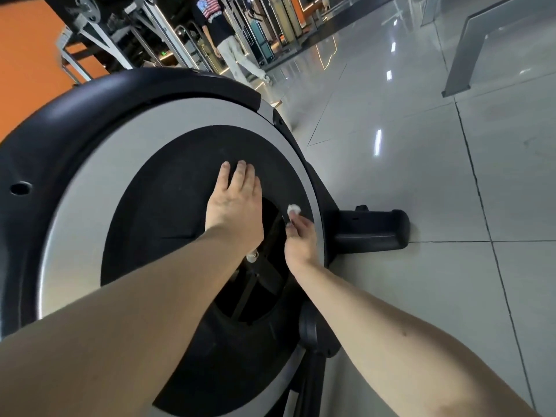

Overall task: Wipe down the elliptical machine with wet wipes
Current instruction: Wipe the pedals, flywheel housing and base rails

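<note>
— What's on the left?
— The elliptical's round black-and-grey plastic housing (75, 206), cut off at the frame edge. The left hand (234, 203) lies flat, fingers straight, on its black disc (168, 182).
— And the right hand (301, 239)?
— It pinches a small crumpled white wet wipe (294, 209) at the disc's right rim, partly hidden by fingers.

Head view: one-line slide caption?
Left hand flat on elliptical's black disc; right hand pinches wet wipe at its edge.

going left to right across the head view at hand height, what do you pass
bolt hole → grey ring → left hand flat on the black disc → wet wipe pinched by the right hand → black base foot → tiled floor
</note>
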The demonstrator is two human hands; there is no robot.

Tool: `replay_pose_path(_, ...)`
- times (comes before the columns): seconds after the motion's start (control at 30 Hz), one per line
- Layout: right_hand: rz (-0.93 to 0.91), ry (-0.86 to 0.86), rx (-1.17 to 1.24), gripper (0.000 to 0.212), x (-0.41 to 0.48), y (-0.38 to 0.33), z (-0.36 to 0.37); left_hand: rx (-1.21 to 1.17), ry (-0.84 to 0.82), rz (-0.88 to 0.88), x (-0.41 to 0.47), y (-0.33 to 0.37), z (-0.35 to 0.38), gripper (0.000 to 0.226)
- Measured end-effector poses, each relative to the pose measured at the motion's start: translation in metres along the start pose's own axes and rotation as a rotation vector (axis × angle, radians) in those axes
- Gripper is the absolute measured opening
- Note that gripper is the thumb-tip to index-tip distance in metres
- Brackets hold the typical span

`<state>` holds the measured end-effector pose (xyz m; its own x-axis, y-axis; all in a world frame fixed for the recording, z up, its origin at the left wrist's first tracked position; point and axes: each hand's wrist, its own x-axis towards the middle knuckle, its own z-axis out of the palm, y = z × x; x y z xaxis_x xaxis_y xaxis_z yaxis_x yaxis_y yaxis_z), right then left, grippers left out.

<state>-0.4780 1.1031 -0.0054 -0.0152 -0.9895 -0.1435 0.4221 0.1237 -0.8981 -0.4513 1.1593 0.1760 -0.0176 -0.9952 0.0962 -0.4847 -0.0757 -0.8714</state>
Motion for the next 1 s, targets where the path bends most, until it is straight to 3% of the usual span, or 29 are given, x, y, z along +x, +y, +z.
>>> replay_pose_path(0.13,0.162,-0.077,-0.263,0.053,-0.016,0.037,-0.012,-0.014,-0.015,0.023,0.000,-0.002,0.000,0.082)
replay_pose_path(0.23,0.263,0.029,-0.142,0.060,-0.005,-0.003,0.008,-0.043,0.000,0.034,0.001,-0.007,-0.001,0.080)
replay_pose_path(0.37,-0.088,-0.125,-0.022,0.052,0.007,-0.088,0.032,-0.085,0.049,0.046,0.001,-0.012,-0.003,0.070)
replay_pose_path(0.47,-0.183,-0.172,0.034,0.049,0.013,-0.101,0.039,-0.193,0.088,0.016,-0.001,-0.019,-0.006,0.067)
replay_pose_path(0.67,0.016,0.065,-0.048,0.034,0.021,-0.049,0.005,-0.162,0.094,0.012,-0.006,-0.032,-0.017,0.066)
replay_pose_path(0.87,0.409,0.127,-0.307,0.027,-0.005,0.010,-0.039,-0.151,0.067,0.008,-0.026,-0.040,-0.024,0.066)
replay_pose_path(1.0,0.324,0.097,-0.185,0.014,-0.013,-0.015,-0.040,-0.225,0.086,0.013,-0.048,-0.047,-0.027,0.055)
